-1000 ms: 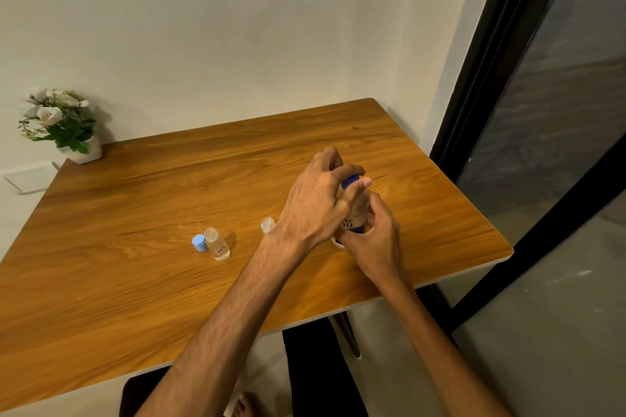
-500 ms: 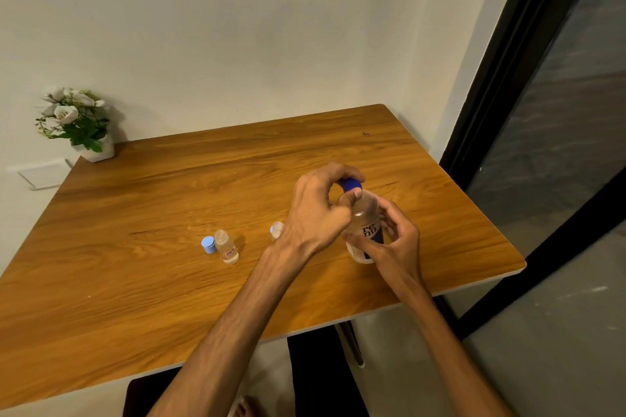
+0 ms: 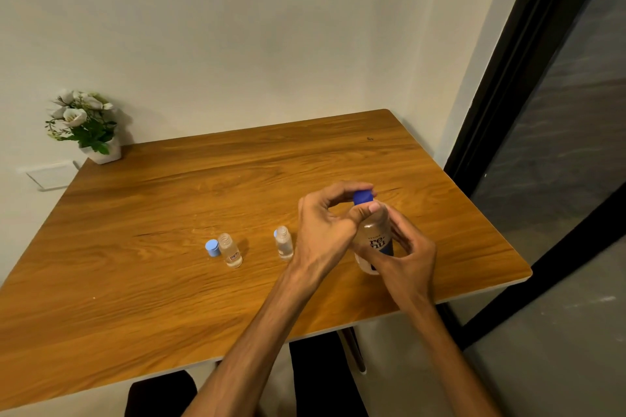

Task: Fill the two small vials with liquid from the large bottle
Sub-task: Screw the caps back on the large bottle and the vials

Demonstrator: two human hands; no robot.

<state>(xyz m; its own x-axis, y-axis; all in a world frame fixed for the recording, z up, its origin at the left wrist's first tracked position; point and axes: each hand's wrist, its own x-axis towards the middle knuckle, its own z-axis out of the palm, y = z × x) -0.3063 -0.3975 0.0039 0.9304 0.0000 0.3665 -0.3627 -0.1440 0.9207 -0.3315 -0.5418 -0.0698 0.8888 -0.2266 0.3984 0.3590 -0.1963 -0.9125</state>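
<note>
Large bottle (image 3: 376,240) upright on counter (image 3: 169,298): right hand (image 3: 411,259) fingers wrapped round body, left hand (image 3: 327,230) fingers pinching blue cap (image 3: 363,197). Two open vials (image 3: 230,250) (image 3: 284,243) nearby.

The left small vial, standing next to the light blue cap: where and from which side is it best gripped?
Probably the left vial is best pinched around its straight clear body, below the threaded neck, coming from the near side or its right. It stands upright and open, so a side pinch keeps the mouth clear. The light blue cap sits close on its left.
</note>
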